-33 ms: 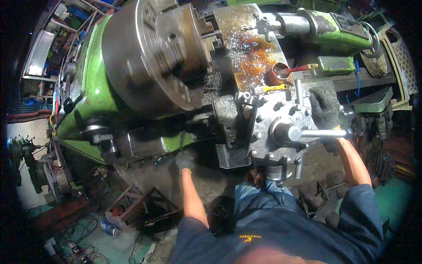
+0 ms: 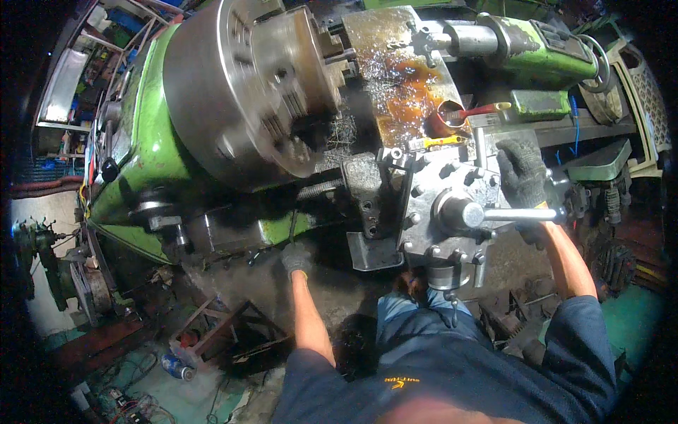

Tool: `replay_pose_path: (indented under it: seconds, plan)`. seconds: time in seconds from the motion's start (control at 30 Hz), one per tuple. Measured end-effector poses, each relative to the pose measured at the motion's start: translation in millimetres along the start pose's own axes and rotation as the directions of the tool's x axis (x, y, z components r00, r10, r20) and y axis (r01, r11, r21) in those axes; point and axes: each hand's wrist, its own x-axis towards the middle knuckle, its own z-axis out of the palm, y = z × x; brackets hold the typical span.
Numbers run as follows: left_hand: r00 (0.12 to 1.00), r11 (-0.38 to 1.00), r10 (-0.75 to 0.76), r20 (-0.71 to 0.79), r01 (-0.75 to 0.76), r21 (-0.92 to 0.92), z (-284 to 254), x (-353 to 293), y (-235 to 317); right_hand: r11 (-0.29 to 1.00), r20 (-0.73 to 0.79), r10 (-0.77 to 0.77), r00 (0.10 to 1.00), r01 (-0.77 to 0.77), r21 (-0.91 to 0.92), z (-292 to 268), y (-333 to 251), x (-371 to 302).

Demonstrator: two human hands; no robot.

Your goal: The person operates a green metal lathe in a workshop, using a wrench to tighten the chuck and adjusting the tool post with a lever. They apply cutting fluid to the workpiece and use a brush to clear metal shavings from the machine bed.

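At a green lathe, my left hand (image 2: 295, 260) in a dark grey glove is closed round the lower end of a thin upright lever (image 2: 293, 225) at the front of the bed. My right hand (image 2: 521, 166), gloved too, lies with its fingers stretched out on the metal slide right of the square tool post (image 2: 438, 194). A clamping handle (image 2: 522, 214) juts from the post's top across my right wrist. The big chuck (image 2: 212, 92) on the left is smeared by motion. Its jaws (image 2: 339, 60) face the oily carriage plate (image 2: 395, 85).
A red cup (image 2: 446, 121) with a red-handled brush (image 2: 486, 110) stands on the plate near a yellow tool (image 2: 436, 143). The tailstock (image 2: 537, 53) sits at the far right. A metal frame (image 2: 229, 332) and a blue can (image 2: 176, 367) are on the floor at left.
The chuck has turned, and its blurred slots and holes show at different places. Neither hand has visibly moved.
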Motion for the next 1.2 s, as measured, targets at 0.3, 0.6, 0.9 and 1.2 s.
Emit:
replay_pose_path:
  seconds: [0.3,0.6,0.9,1.2]
  plan:
    - [0.994,0.995,-0.092,0.053,0.094,-0.026,16.7,2.4,0.4,1.0,-0.013,-0.013,1.0,0.012,-0.016,1.9,1.1,0.4]
    - [0.943,0.99,-0.14,-0.301,0.14,-0.021,67.9,-15.4,16.7,0.996,0.006,-0.086,0.996,0.086,-0.005,2.4,10.4,-1.9]
    - [0.657,0.184,-0.51,0.555,0.714,-0.676,118.6,-13.3,30.1,0.996,0.012,-0.064,0.998,0.064,-0.056,2.6,2.5,0.9]
    - [0.804,0.522,-0.357,0.476,0.594,-0.613,0.6,-16.4,41.9,0.997,0.027,-0.037,0.999,0.038,-0.065,3.1,2.2,1.1]
